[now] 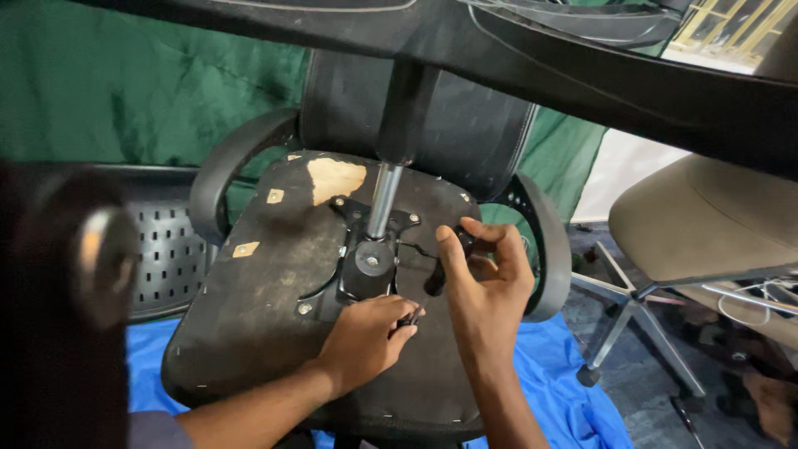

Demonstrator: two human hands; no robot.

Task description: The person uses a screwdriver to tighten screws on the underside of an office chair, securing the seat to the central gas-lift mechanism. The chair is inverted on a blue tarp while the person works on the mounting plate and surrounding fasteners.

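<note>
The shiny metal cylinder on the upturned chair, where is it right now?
In the head view the metal cylinder rises from the black plate at the middle of the seat underside, just above the left hand and left of the right hand.

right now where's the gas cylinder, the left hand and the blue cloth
gas cylinder [383,202], head view, its shiny metal shaft
left hand [366,341], head view, back of the hand
blue cloth [565,391], head view, bare fold under the seat

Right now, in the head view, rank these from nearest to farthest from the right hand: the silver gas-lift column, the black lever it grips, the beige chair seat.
1. black lever: in the right hand, at the fingertips.
2. silver gas-lift column: just left of that hand, rising from the seat plate.
3. beige chair seat: far right, on the other chair.
</note>
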